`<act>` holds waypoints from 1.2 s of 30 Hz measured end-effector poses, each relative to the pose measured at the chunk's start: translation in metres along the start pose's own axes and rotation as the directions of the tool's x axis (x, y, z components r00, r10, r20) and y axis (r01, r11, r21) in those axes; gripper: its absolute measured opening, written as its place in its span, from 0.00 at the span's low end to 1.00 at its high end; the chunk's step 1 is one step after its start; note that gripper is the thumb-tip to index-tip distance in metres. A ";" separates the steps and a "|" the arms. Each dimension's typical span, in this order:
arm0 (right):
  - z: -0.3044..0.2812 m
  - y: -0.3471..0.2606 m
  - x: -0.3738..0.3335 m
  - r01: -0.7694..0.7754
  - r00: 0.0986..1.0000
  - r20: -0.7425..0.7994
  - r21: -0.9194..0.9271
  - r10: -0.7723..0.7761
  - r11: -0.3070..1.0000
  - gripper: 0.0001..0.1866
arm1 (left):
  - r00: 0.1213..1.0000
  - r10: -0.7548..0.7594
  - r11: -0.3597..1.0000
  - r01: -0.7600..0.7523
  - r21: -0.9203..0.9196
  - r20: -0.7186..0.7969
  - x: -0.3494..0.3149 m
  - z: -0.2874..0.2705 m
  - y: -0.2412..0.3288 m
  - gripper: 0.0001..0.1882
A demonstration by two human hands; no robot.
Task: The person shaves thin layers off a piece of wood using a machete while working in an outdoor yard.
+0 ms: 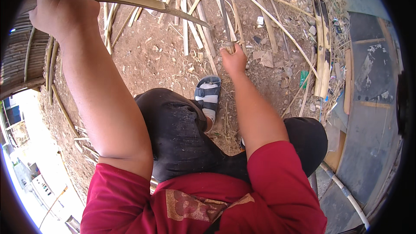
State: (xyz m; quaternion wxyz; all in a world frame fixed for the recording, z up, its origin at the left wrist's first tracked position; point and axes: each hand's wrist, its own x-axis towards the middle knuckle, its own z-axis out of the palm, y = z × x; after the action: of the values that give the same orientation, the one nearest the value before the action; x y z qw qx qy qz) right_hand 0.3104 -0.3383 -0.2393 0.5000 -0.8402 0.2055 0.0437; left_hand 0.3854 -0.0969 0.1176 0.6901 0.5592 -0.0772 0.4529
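Note:
My left hand (69, 8), raised at the upper left, is closed round a split bamboo strip (130, 0). The strip runs rightward from the fist and narrows to a thin end above the ground in the middle. Lower and to the right, my right hand (235, 60) grips a long knife by its short wooden handle (229, 47). Its narrow dark blade (224, 15) points away from me, over the scattered bamboo. Strip and knife appear apart.
Several pale bamboo strips (185, 21) lie criss-crossed on the dirt ahead. Thicker bamboo pieces (321, 52) rest at the right, beside dark panels (372, 69). A woven bamboo wall (21, 56) stands at the left. My sandalled foot (208, 93) is between the arms.

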 end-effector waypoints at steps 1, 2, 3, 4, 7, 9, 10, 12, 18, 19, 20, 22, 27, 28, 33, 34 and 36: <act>-0.005 -0.012 0.005 0.004 1.000 -0.006 0.018 -0.004 1.000 0.27 | 0.998 -0.001 0.995 0.006 -0.099 0.058 0.002 -0.002 0.002 0.14; -0.010 -0.022 0.010 0.009 1.000 -0.013 0.035 -0.008 0.999 0.27 | 0.998 -0.004 0.996 0.010 -0.094 0.055 0.001 -0.001 -0.001 0.15; -0.013 -0.031 0.013 0.014 1.000 -0.019 0.052 -0.013 0.999 0.27 | 0.999 -0.007 0.996 0.011 -0.088 0.050 0.000 0.001 -0.006 0.15; -0.015 -0.036 0.017 0.024 0.999 -0.031 0.048 -0.022 0.999 0.26 | 0.999 -0.007 0.997 0.011 -0.082 0.044 -0.002 0.004 -0.007 0.16; -0.022 -0.035 0.022 0.006 0.994 -0.109 0.047 -0.001 0.999 0.25 | 0.998 0.026 0.999 -0.025 0.021 -0.065 -0.021 0.026 -0.006 0.16; -0.023 -0.035 0.022 -0.034 0.983 -0.177 0.067 0.045 0.997 0.24 | 0.999 0.005 1.000 -0.005 0.008 -0.037 -0.018 0.023 -0.006 0.16; -0.022 -0.038 0.022 -0.010 0.981 -0.191 0.069 0.023 0.998 0.24 | 0.999 0.008 1.000 -0.008 0.003 -0.032 -0.016 0.019 -0.004 0.16; -0.021 -0.043 0.022 0.036 0.975 -0.220 0.073 -0.019 0.997 0.24 | 1.000 -0.001 0.999 0.001 -0.032 0.005 -0.012 0.012 -0.001 0.16; -0.028 -0.046 0.023 0.048 0.974 -0.226 0.067 -0.032 0.997 0.22 | 1.000 0.016 1.000 -0.016 0.008 0.008 -0.015 0.020 -0.004 0.16; -0.029 -0.049 0.022 0.075 0.968 -0.246 0.075 -0.055 0.994 0.22 | 1.000 0.008 1.000 -0.009 0.011 0.022 -0.014 0.017 -0.005 0.15; -0.030 -0.052 0.021 0.102 0.961 -0.266 0.082 -0.077 0.991 0.22 | 0.999 0.002 1.000 -0.002 0.015 0.036 -0.013 0.016 -0.005 0.15; -0.027 -0.058 0.016 0.164 0.939 -0.321 0.096 -0.126 0.982 0.23 | 1.000 0.019 0.999 -0.019 0.030 0.022 -0.013 0.017 -0.006 0.14; -0.006 -0.017 -0.002 0.192 0.952 -0.248 0.023 -0.180 0.981 0.27 | 0.999 -0.004 0.998 0.006 0.064 -0.039 -0.018 0.021 -0.007 0.12; 0.001 0.001 -0.005 0.056 0.996 -0.058 -0.175 -0.067 0.983 0.27 | 0.997 0.007 0.997 -0.001 0.080 -0.077 -0.022 0.027 -0.005 0.12; 0.003 0.045 -0.007 -0.096 0.978 0.126 -0.446 0.169 0.890 0.26 | 1.000 0.002 0.998 -0.004 0.061 0.031 -0.010 0.013 -0.010 0.12; -0.002 0.034 -0.006 -0.100 0.975 0.140 -0.422 0.174 0.901 0.26 | 1.000 0.017 0.997 -0.019 0.071 0.022 -0.009 0.011 -0.009 0.12; -0.001 0.024 -0.005 -0.052 0.989 0.116 -0.342 0.097 0.938 0.25 | 0.999 0.050 0.994 -0.050 0.096 0.000 -0.005 0.006 -0.009 0.11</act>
State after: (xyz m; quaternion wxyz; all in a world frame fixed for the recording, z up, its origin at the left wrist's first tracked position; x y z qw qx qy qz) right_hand 0.2964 -0.3477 -0.2570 0.3585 -0.9005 0.1933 0.1522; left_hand 0.3908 -0.1046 0.1103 0.6510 0.5892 -0.0684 0.4737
